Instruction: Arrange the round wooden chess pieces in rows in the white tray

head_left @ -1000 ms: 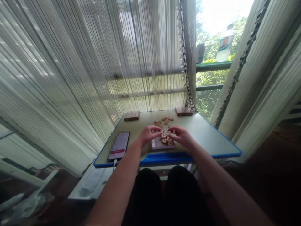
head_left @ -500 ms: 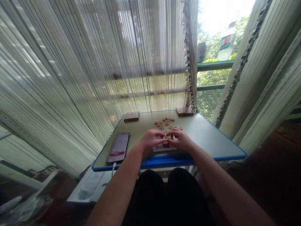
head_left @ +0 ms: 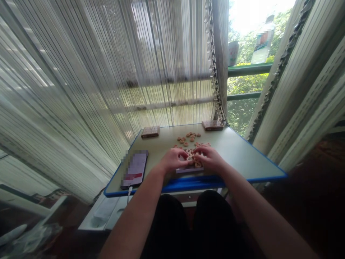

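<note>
Round wooden Chinese chess pieces (head_left: 189, 158) with dark characters lie clustered in a shallow box (head_left: 185, 171) with a pale front edge, near the table's front. My left hand (head_left: 174, 160) curves in from the left, its thumb and index finger against the pieces at the cluster's left side. From the right, my right hand (head_left: 211, 158) has its thumb and fingers bent around pieces on that side. One piece (head_left: 198, 164) shows below my right thumb. More loose pieces (head_left: 183, 139) are scattered on the table beyond my hands. My fingers partly cover the cluster.
The pale table (head_left: 239, 154) has a blue edge. A phone (head_left: 136, 167) with a white cable lies at its left. Two flat brown boxes (head_left: 150, 131) stand at the far corners. Behind are string curtains (head_left: 172, 64) and a window rail with a bottle (head_left: 262, 43) and a can.
My right hand has shifted slightly right, widening the gap between my hands and showing more of the clustered pieces. The camera view has shifted a little.
</note>
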Tool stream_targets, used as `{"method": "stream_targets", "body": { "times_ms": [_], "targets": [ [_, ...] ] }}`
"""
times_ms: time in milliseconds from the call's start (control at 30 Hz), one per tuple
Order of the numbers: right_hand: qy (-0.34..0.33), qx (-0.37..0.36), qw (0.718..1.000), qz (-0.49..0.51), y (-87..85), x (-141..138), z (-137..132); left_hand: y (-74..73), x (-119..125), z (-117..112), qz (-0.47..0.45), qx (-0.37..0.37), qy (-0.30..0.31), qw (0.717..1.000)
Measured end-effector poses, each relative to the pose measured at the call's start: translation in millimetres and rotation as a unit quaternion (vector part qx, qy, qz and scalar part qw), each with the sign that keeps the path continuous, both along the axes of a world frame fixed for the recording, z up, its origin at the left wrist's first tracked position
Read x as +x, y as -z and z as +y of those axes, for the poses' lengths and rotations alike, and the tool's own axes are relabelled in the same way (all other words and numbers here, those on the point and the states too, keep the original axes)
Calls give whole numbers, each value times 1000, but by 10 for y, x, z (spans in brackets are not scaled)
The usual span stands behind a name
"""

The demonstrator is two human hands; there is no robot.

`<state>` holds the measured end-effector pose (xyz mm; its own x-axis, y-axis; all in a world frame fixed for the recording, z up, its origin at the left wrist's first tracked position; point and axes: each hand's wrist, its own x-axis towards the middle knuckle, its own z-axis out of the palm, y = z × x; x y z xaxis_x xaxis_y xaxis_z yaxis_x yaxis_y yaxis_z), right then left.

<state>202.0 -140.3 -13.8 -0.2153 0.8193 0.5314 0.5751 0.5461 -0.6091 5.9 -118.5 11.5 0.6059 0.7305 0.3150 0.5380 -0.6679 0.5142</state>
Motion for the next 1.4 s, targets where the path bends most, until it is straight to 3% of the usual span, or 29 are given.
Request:
{"method": "stream_targets", "body": {
  "times_ms": [200, 500, 1200, 1400],
  "targets": [
    [72, 32, 995, 65, -9, 17, 4, 17, -10, -7, 32, 41, -5, 999],
    [86, 42, 992, 79, -13, 35, -2, 12, 1, 1, 49, 59, 10, 997],
    [92, 54, 992, 69, -24, 24, -6, 17, 8, 5, 32, 25, 32, 999],
    [150, 34, 984, 86, 18, 52, 54, 41, -3, 29, 23, 28, 40, 999]
  ]
}}
